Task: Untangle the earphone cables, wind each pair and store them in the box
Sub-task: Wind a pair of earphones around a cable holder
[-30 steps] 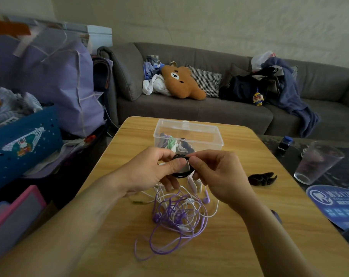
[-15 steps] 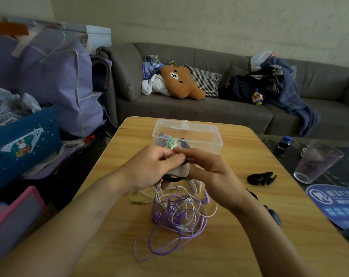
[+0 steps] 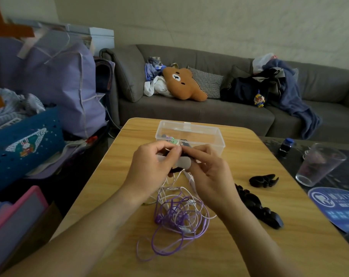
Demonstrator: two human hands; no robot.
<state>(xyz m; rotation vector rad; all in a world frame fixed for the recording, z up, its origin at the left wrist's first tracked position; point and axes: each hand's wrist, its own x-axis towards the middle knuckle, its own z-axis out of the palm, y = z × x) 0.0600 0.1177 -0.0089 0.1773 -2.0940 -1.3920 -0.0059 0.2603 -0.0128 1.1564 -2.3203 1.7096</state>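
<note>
Over the table's middle, my left hand point(image 3: 151, 166) and my right hand point(image 3: 208, 174) meet fingertip to fingertip. Between them they pinch a small black wound earphone coil point(image 3: 174, 170), mostly hidden by the fingers, with a whitish strip point(image 3: 182, 163) lying across it. White cable strands hang from the hands down to a tangle of purple and white earphone cables point(image 3: 178, 215) on the wooden table point(image 3: 249, 246). Just behind the hands stands the clear plastic box point(image 3: 201, 134), open, with a few small coloured items inside.
Black clips point(image 3: 263, 179) and a longer black piece point(image 3: 258, 208) lie to the right of the tangle. A drinking glass point(image 3: 317, 166), a small blue-capped bottle point(image 3: 286, 146) and a blue printed sheet point(image 3: 333, 204) are at the far right. Bags and bins crowd the left.
The black coil was held open and visible between both hands' fingers. The hands have closed together over it, and the whitish strip now covers most of it.
</note>
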